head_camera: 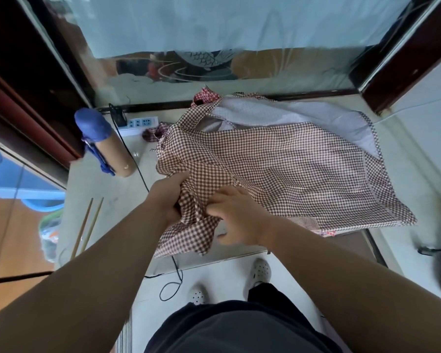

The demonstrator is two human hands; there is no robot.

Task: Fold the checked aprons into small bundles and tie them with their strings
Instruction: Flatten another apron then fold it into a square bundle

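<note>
My left hand (167, 200) clutches a bunched corner of the brown checked apron (290, 169), fingers buried in the cloth. My right hand (236, 217) pinches the same bunch just beside it, fingertips tucked out of sight. The apron sprawls across the tabletop (107, 194), pale lining turned up at the far edge; where its strings run I cannot tell. A red checked scrap (206, 94) peeks out behind it, mostly hidden.

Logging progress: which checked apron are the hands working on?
The brown-checked apron, spread on the table: left hand and right hand grip its near corner. The red-checked cloth by the power strip lies untouched.
</note>
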